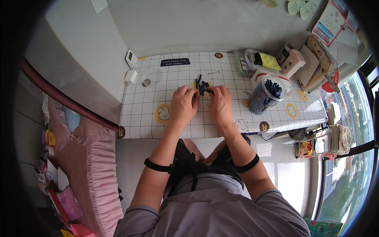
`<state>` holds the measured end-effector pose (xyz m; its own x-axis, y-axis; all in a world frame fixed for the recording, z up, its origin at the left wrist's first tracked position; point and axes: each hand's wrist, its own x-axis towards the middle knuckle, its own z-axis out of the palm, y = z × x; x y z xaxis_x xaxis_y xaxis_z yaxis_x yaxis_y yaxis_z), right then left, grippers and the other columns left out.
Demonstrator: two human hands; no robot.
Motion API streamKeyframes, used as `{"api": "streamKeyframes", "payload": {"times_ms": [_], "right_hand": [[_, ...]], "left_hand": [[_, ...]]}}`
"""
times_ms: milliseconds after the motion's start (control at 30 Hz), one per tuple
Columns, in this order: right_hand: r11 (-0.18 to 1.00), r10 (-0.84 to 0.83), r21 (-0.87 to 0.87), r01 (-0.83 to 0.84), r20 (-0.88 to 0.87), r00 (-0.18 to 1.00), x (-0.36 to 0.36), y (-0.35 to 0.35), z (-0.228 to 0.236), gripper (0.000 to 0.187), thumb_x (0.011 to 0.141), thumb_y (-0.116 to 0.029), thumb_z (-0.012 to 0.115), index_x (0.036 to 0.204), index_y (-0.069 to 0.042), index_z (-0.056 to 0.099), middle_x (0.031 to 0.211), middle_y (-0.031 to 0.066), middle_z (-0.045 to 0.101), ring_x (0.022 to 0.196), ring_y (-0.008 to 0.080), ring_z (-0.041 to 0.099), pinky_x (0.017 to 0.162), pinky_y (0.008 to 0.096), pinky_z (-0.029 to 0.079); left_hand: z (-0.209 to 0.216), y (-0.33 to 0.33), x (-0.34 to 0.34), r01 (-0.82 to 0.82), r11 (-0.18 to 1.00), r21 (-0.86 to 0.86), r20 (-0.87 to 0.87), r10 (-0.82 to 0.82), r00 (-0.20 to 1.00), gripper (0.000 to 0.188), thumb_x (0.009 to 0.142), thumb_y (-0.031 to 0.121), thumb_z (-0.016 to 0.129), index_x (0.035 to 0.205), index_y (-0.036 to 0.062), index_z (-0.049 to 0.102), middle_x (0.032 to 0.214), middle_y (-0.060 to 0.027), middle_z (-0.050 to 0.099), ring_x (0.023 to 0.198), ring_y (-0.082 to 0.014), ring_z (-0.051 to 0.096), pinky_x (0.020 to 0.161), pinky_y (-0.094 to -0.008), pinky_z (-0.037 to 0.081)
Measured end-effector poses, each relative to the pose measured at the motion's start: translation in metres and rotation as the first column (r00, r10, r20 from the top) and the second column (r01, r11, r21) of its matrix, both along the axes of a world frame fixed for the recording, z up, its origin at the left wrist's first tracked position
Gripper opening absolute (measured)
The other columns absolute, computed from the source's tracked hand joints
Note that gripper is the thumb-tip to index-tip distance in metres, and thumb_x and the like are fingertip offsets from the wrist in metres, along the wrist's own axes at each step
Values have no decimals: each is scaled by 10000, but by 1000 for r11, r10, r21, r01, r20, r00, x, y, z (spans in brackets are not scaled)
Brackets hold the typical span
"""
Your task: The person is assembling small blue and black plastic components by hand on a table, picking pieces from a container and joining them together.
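Observation:
A small pile of dark blue and black stick-shaped pieces [201, 86], resembling pen parts, lies on the checked tabletop [146, 98] between my hands. My left hand [184, 103] rests at the pile's left side, fingers bent and closed, with something dark at the thumb and fingertips. At the right side, my right hand [220, 104] is closed too, its fingertips pinched by a short dark piece. Exactly what either hand grips is too small to make out. A clear round tub [261, 103] stands to the right, with many dark blue sticks leaning in it.
Behind the tub are a lidded clear box [249, 55] with a yellow cloth [270, 61] on it, and a pink container [292, 63]. A white timer [131, 59] is at the far left by the wall. A pink-covered bed [92, 166] lies left of the table.

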<state>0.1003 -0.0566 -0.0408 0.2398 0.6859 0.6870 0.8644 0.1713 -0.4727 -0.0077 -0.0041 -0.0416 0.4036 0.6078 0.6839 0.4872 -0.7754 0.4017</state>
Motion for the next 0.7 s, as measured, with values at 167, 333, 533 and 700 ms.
{"api": "streamKeyframes", "payload": {"times_ms": [167,333,533,700], "right_hand": [[999,-32,-24,32,-3,999,0,-1,1,142,677,-15,450,814,-40,479,769,87,470,717,259,432,643,331,346],[999,-38,-31,39,6,999,0,-1,1,130,680,-23,451,805,-41,484,767,86,470,715,258,433,641,331,347],[999,-16,-47,16,10,1000,-2,-2,2,140,677,-14,442,810,-38,480,775,89,467,713,259,433,641,332,351],[998,6,-58,-4,29,1000,-3,-1,2,155,671,-3,430,816,-35,475,784,94,463,718,262,432,644,330,357]], "left_hand": [[1,0,3,108,994,28,-31,-107,994,122,635,35,542,755,21,525,711,-74,456,674,-235,459,620,-316,381],[1,0,3,93,994,49,-73,-90,993,155,632,39,549,785,22,525,718,-72,454,688,-235,456,625,-313,383],[4,-1,3,66,997,28,-63,-64,996,166,619,63,565,764,22,495,723,-74,452,693,-244,447,636,-319,374],[4,0,4,36,999,41,-103,-32,994,174,611,42,545,761,33,458,721,-76,451,712,-248,442,653,-329,362]]}}
